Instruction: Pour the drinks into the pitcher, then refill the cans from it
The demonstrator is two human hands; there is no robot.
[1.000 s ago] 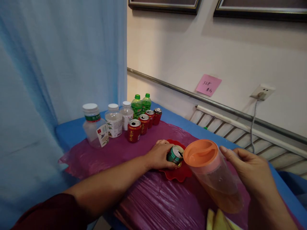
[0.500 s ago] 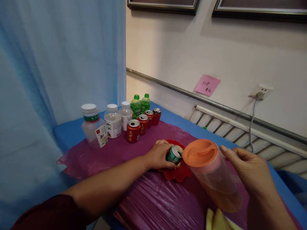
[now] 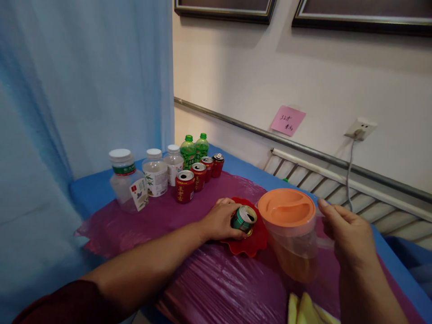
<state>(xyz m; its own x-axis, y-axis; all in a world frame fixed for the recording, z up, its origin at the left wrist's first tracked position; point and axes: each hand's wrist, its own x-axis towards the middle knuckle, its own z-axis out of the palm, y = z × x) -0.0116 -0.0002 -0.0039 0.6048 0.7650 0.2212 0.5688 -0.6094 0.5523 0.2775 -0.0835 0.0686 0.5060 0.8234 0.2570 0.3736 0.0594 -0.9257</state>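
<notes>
My left hand (image 3: 223,220) is wrapped round a green drink can (image 3: 245,218), which stands slightly tilted over a red scalloped mat (image 3: 251,246). The can's top is open. To its right, my right hand (image 3: 349,231) grips the handle of a clear plastic pitcher (image 3: 293,252) with an orange lid (image 3: 286,207). Brown-yellow liquid lies in the lower part of the pitcher, which leans a little toward the can. The lid and the can's rim are apart. Whether the pitcher's base touches the table cannot be made out.
Several red cans (image 3: 185,186) stand in a row behind my left hand. Beyond them are clear bottles with white caps (image 3: 155,173) and two green bottles (image 3: 188,150). Purple plastic sheeting (image 3: 216,279) covers the blue table. A yellow cloth (image 3: 305,309) lies at the near edge.
The pitcher has swung back from a stronger tilt to a more upright position, and its liquid has levelled. My left hand still holds the can in the same place.
</notes>
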